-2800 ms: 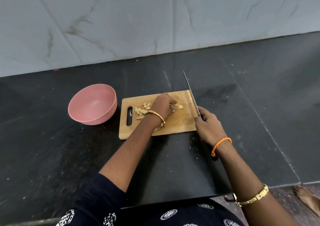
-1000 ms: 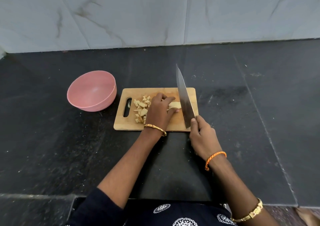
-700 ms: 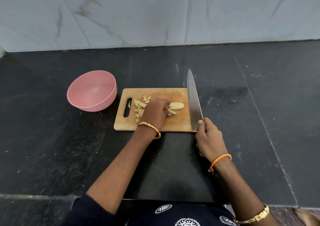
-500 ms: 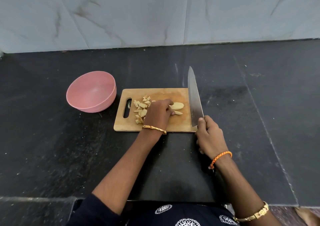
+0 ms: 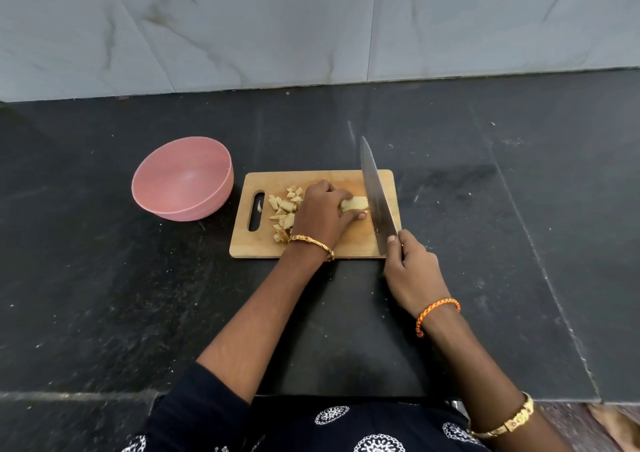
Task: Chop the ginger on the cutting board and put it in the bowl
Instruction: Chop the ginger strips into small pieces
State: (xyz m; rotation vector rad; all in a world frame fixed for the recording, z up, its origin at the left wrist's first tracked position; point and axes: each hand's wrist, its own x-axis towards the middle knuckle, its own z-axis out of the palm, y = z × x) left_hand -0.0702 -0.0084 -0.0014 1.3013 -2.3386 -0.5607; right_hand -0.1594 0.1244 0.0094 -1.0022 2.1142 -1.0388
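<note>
Nearest the person, just off the near right corner of the wooden cutting board point(image 5: 349, 244), the right hand point(image 5: 414, 271) is wrapped around the handle of a chef's knife point(image 5: 377, 195), with one fingertip pressed against the heel of the blade, likely for steadier control. The blade runs from that corner away across the board's right side, its tip reaching past the far edge and its flat side tilted toward the camera; whether the edge touches the wood cannot be told.

On the middle of the board, the left hand point(image 5: 322, 216) curls over the uncut ginger piece point(image 5: 355, 204), fingers and thumb pinching it so only its right end shows, just beside the blade. That grip seems meant to pin the ginger in place and feed it toward the knife.

On the board's left part, between the left hand and the handle slot, lies a loose heap of chopped ginger bits point(image 5: 282, 209), apparently pushed aside to leave the cutting area free.

Just off the board's left edge, on the dark desk point(image 5: 104, 278), stands the pink bowl point(image 5: 181, 178), with nothing visible inside, close enough for an easy transfer. Chopping looks partly done; nothing has gone into the bowl yet.
</note>
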